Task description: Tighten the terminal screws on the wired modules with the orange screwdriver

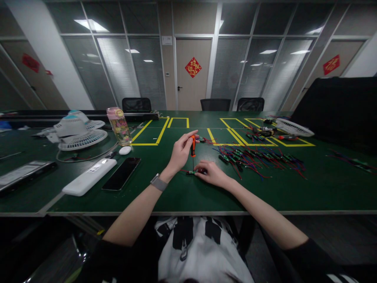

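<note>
My left hand (182, 151) is closed around the orange and black handle of a screwdriver (193, 147), which stands upright with its thin shaft pointing down. The tip meets a small green circuit board (191, 173) with wires, lying on the green table. My right hand (210, 173) rests on the table with its fingers pinched on the right end of that board. Just beyond my left hand lies another small wired board (202, 139). A pile of similar circuit boards (235, 156) with red and blue wires spreads to the right.
On the left are a phone (121, 174), a white power bank-like block (90, 177), a white oval object (125, 150), a pink-lided bottle (119, 127) and white fans (79, 135). Yellow tape (144, 144) marks the green table (165, 200). A dark screen-like panel (341, 114) stands right.
</note>
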Demonstrator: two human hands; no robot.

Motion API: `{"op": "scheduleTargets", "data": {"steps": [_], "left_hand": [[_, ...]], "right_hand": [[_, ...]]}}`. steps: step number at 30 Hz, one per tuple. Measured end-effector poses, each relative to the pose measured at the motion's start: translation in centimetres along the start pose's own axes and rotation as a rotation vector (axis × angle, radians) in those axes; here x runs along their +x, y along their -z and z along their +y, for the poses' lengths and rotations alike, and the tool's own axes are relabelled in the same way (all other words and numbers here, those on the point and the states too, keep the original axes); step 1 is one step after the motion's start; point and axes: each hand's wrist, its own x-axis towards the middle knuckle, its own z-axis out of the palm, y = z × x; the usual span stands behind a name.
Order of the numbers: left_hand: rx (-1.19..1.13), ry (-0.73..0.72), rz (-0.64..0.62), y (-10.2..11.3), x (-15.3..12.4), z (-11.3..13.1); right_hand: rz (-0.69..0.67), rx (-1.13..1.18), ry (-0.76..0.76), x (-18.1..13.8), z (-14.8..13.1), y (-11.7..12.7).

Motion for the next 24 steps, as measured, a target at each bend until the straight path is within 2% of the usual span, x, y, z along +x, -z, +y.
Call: {"op": "scheduleTargets", "data": {"steps": [6, 13, 15, 17, 20, 22, 24], "left_hand": [[0.138, -0.058, 0.091, -0.2, -0.2, -0.1], [-0.012, -0.007, -0.087, -0.1, 0.0, -0.1], [0.130, -0.074, -0.071, 0.2, 0.1, -0.2], [0.421, -0.232, -0.035, 0.9, 0.2, -0.2], [0.919, -0.495, -0.133, 1.9, 0.3, 0.0], [1.079, -0.605, -0.175, 2.3, 0.4, 0.3], [1.127, -0.651, -0.176, 2.3, 0.5, 0.4]], "right_hand": [[0.003, -0.004, -0.003, 0.0, 0.1, -0.1], [0.003, 0.022, -0.013, 0.0, -0.2, 0.0], [0.003, 0.025, -0.017, 0.0, -0.1, 0.0], [0.006, 0.022, -0.013, 0.0, 0.0, -0.1], [0.012, 0.015, -0.006, 0.0, 0.2, -0.2], [0.012, 0.015, -0.006, 0.0, 0.2, -0.3], [0.008, 0.016, -0.010, 0.0, 0.3, -0.3]]}}
